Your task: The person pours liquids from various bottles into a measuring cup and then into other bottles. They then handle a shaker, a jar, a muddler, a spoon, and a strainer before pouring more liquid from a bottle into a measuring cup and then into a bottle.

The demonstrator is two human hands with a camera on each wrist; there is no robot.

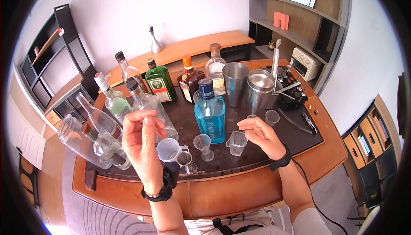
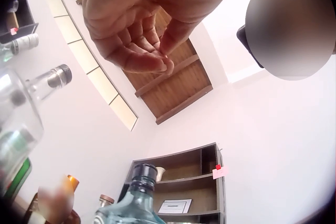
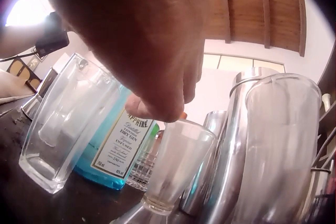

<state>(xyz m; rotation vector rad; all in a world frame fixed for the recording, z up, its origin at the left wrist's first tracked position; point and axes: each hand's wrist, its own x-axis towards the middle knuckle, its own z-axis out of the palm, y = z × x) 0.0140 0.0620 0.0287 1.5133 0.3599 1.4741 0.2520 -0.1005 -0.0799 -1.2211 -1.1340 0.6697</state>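
Note:
My left hand (image 1: 143, 147) is raised above the near left of the table, in front of the clear bottles. Its fingers (image 2: 139, 50) are loosely bent toward the thumb, with nothing held. My right hand (image 1: 264, 140) hovers over the near right, fingers relaxed and holding nothing. Just left of it stands a square clear glass (image 1: 236, 144). In the right wrist view its fingertips overlap the rim of a small clear glass (image 3: 178, 163). Between the hands stands a blue gin bottle (image 1: 210, 121), capped, beside a clear hourglass-shaped glass (image 1: 203, 143).
Near the left hand are a plastic measuring cup (image 1: 168, 150) and a metal jigger (image 1: 184, 159). Several bottles, including a green bottle (image 1: 160, 83), line the left and back. Metal shaker tins (image 1: 259, 94) stand back right, beside a small glass (image 1: 272, 118) and a coiled cord (image 1: 295, 121).

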